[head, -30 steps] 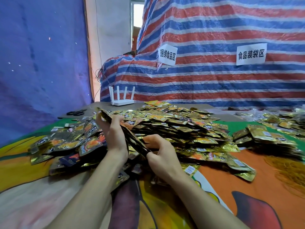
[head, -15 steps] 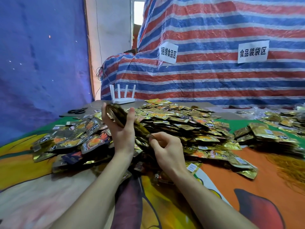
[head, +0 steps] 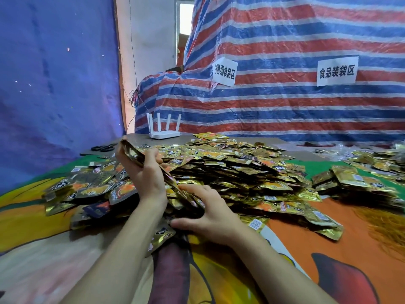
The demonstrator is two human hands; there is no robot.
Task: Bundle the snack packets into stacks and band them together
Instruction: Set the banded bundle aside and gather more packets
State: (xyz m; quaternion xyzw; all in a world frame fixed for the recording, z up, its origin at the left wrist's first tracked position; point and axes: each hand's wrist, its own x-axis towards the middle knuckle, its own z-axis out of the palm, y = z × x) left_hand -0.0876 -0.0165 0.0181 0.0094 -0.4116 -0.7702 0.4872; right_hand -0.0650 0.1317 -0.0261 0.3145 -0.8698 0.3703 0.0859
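A big heap of gold snack packets (head: 241, 170) covers the middle of the table. My left hand (head: 149, 178) is shut on a tilted stack of packets (head: 133, 153), seen edge-on above the heap's left side. The stack's lower end runs down toward my right hand (head: 210, 213). That hand lies low on the heap's near edge, its fingers spread over loose dark packets and its thumb below them. A second spread of packets (head: 92, 185) lies to the left. Orange rubber bands (head: 385, 222) lie in a loose pile at the right edge.
More packets (head: 355, 181) lie piled at the right. A white router (head: 163, 133) and black scissors (head: 103, 147) sit at the table's far left. A striped tarp (head: 285, 106) rises behind the table. Colourful cloth (head: 328, 249) covers the near part.
My right hand has dropped from the lower end of the held stack down onto the heap's near edge, its fingers now spread. My left hand still holds the stack up.
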